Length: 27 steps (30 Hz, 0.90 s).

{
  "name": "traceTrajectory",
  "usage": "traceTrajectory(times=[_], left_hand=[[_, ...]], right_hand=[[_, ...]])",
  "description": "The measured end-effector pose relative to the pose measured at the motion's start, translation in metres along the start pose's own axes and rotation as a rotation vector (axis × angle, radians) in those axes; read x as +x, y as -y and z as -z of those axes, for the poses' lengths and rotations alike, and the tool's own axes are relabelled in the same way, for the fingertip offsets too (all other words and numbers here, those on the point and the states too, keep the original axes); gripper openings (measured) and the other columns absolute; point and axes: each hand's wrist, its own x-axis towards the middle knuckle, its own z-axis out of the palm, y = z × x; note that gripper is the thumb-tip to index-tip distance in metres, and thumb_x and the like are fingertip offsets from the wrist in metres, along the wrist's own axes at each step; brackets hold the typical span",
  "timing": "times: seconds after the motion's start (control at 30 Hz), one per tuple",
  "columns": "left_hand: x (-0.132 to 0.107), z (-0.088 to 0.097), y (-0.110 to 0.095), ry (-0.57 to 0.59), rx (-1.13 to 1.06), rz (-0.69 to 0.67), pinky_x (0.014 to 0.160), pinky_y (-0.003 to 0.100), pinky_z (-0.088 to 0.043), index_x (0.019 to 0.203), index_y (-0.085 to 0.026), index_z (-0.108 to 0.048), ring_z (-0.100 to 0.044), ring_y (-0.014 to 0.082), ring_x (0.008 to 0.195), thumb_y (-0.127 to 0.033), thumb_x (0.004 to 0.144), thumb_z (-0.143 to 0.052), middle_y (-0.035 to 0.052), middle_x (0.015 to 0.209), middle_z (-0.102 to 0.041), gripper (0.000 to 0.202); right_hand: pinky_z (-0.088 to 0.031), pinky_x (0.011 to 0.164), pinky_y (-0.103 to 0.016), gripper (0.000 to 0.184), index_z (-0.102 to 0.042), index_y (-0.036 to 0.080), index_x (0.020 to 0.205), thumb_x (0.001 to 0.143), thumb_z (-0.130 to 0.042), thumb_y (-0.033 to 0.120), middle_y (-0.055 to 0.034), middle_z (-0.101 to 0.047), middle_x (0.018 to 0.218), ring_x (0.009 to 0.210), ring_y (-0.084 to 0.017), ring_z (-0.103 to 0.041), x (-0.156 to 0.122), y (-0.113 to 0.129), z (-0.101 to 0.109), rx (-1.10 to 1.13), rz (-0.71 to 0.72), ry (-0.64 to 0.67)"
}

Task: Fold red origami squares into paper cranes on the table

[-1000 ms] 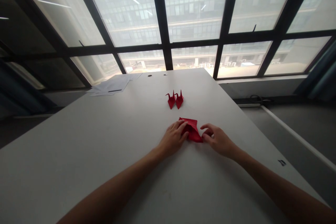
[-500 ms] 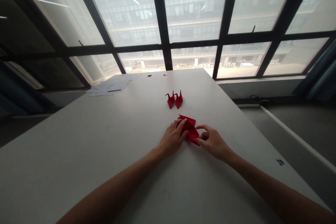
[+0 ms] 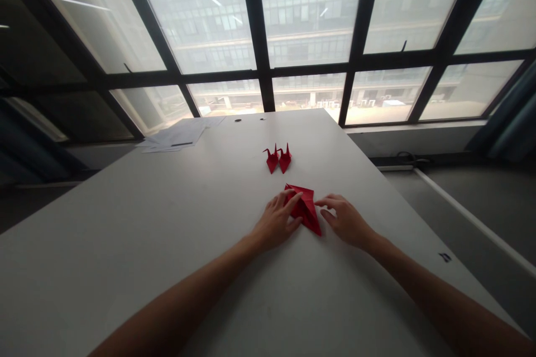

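Note:
A partly folded sheet of red origami paper (image 3: 307,213) lies on the white table, one pointed corner toward me and a flap spread open. My left hand (image 3: 278,220) rests on its left side, index finger stretched across the paper and thumb at the lower edge; the fingers are apart, pressing rather than gripping. To the right of the paper is my right hand (image 3: 344,220), thumb and fingers apart and nothing between them. Its index fingertip is at the paper's right edge; whether it touches I cannot tell. Beyond stand two red paper cranes (image 3: 278,162), side by side.
White sheets of paper (image 3: 176,135) with a dark pen (image 3: 181,144) on them lie at the table's far left. A small dark mark (image 3: 444,257) is near the right edge of the table (image 3: 167,223). Large framed windows rise behind it.
My right hand has let go of the paper's near right corner and its thumb has moved away. The flap now lies flatter, with the corner pointing toward me. My left hand stays in place.

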Motion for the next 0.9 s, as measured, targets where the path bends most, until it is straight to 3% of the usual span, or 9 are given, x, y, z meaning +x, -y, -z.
traceTrajectory(times=[0.07, 0.13, 0.37, 0.63, 0.73, 0.9], left_hand=[[0.0, -0.001, 0.001, 0.005, -0.008, -0.016, 0.117, 0.05, -0.029, 0.15, -0.029, -0.034, -0.029, 0.0308, 0.144, -0.033, 0.091, -0.061, 0.0098, 0.154, -0.034, 0.065], [0.001, -0.002, 0.003, 0.03, -0.012, -0.028, 0.119, 0.052, -0.024, 0.15, -0.03, -0.034, -0.022, 0.0303, 0.148, -0.035, 0.093, -0.059, 0.0082, 0.158, -0.029, 0.063], [0.002, -0.003, 0.005, 0.155, -0.033, -0.026, 0.12, 0.053, -0.018, 0.145, -0.035, -0.044, -0.027, 0.0253, 0.147, -0.039, 0.098, -0.049, 0.0022, 0.156, -0.039, 0.048], [0.002, -0.005, 0.006, 0.213, 0.018, -0.065, 0.12, 0.055, -0.014, 0.153, -0.036, -0.025, -0.016, 0.0238, 0.151, -0.045, 0.102, -0.037, 0.0021, 0.16, -0.028, 0.053], [0.001, -0.004, 0.006, 0.219, 0.02, -0.086, 0.12, 0.054, -0.012, 0.154, -0.034, -0.025, -0.017, 0.0223, 0.15, -0.046, 0.103, -0.035, 0.0031, 0.16, -0.028, 0.053], [0.0, -0.001, 0.005, 0.221, 0.022, -0.068, 0.121, 0.049, -0.014, 0.154, -0.028, -0.027, -0.02, 0.0205, 0.15, -0.041, 0.105, -0.028, 0.0064, 0.159, -0.03, 0.051]], right_hand=[[-0.042, 0.101, -0.042, 0.036, -0.067, 0.026, 0.122, 0.088, -0.058, 0.02, -0.0084, -0.063, 0.126, 0.117, -0.025, -0.054, 0.001, -0.005, -0.001, -0.094, 0.126, 0.017], [-0.037, 0.106, -0.047, 0.041, -0.064, 0.03, 0.127, 0.087, -0.062, 0.022, -0.007, -0.057, 0.136, 0.127, -0.027, -0.047, 0.001, -0.008, -0.004, -0.169, 0.174, 0.078], [-0.034, 0.108, -0.05, 0.043, -0.06, 0.031, 0.132, 0.089, -0.061, 0.026, -0.0079, -0.052, 0.143, 0.135, -0.028, -0.04, -0.002, -0.007, -0.009, -0.254, 0.183, 0.15], [-0.032, 0.112, -0.052, 0.045, -0.057, 0.03, 0.135, 0.09, -0.061, 0.032, -0.008, -0.046, 0.15, 0.14, -0.029, -0.036, -0.004, -0.004, -0.01, -0.272, 0.202, 0.152], [-0.027, 0.115, -0.053, 0.049, -0.048, 0.028, 0.144, 0.096, -0.053, 0.035, -0.0088, -0.04, 0.154, 0.145, -0.027, -0.03, -0.004, 0.0, -0.011, -0.259, 0.199, 0.16], [-0.014, 0.119, -0.056, 0.062, -0.027, 0.026, 0.154, 0.098, -0.047, 0.042, -0.0088, -0.029, 0.159, 0.149, -0.026, -0.019, -0.006, 0.005, -0.01, -0.222, 0.201, 0.322]])
